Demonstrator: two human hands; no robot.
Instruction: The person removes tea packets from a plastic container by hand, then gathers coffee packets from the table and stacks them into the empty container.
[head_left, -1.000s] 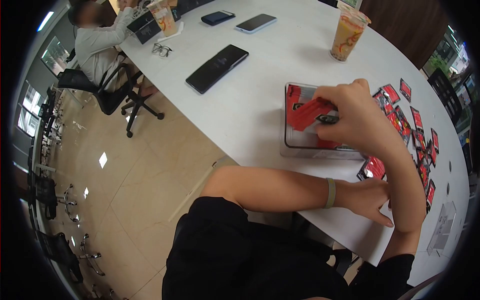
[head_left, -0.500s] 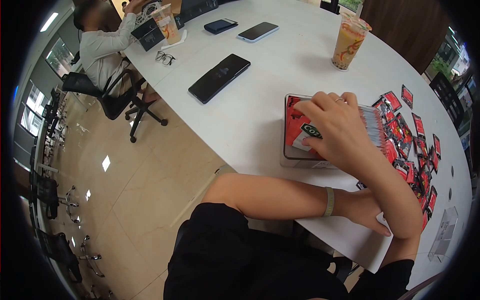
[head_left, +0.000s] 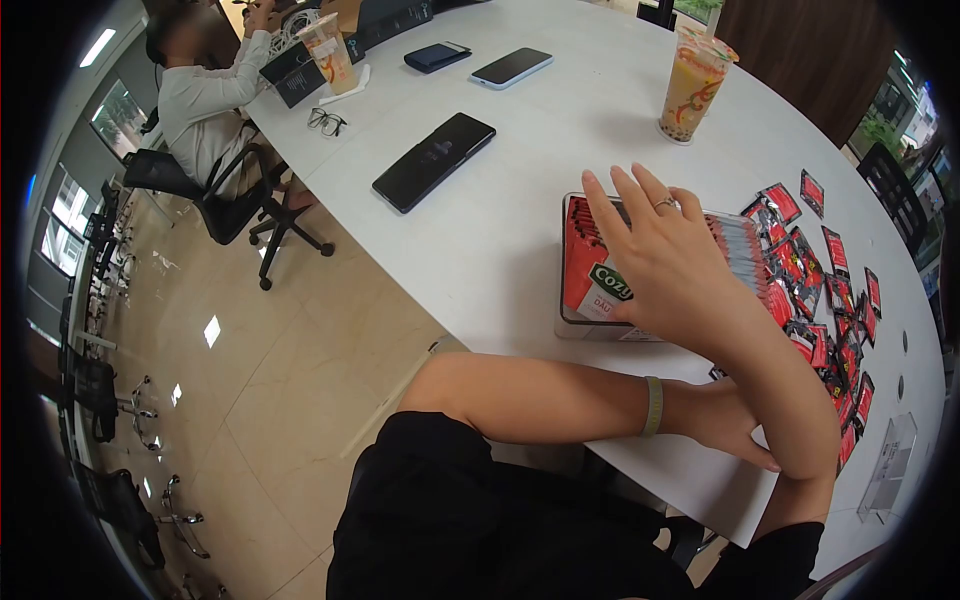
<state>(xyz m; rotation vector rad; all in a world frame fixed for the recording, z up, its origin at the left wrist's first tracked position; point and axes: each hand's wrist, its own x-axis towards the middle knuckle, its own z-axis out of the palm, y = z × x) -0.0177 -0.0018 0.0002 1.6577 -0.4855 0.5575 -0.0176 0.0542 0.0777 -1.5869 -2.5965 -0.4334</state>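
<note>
My right hand [head_left: 665, 255] hovers over a clear plastic box [head_left: 563, 290], its fingers spread and nothing between them. Red tea sachets stand in rows inside, and a red "Cozy" sachet [head_left: 603, 292] lies against the front left end. Part of the rows is covered by the hand. My left hand [head_left: 725, 415] reaches across under my right forearm, near the table edge. Its thumb shows, but the other fingers are hidden behind the forearm. Loose red and black sachets [head_left: 800, 270] lie scattered to the right of the box.
On the white table [head_left: 560, 130] are a black phone [head_left: 435, 160], a light-blue-edged phone [head_left: 512, 68], a dark wallet [head_left: 437, 56], eyeglasses [head_left: 326, 121] and a bubble tea cup [head_left: 693, 88]. A person in white [head_left: 205, 95] sits at the far left. A clear acrylic stand [head_left: 888, 468] is at right.
My right hand has lifted slightly and its curled fingers have straightened and spread, leaving the Cozy sachet more exposed in the box. My left hand stays about where it was.
</note>
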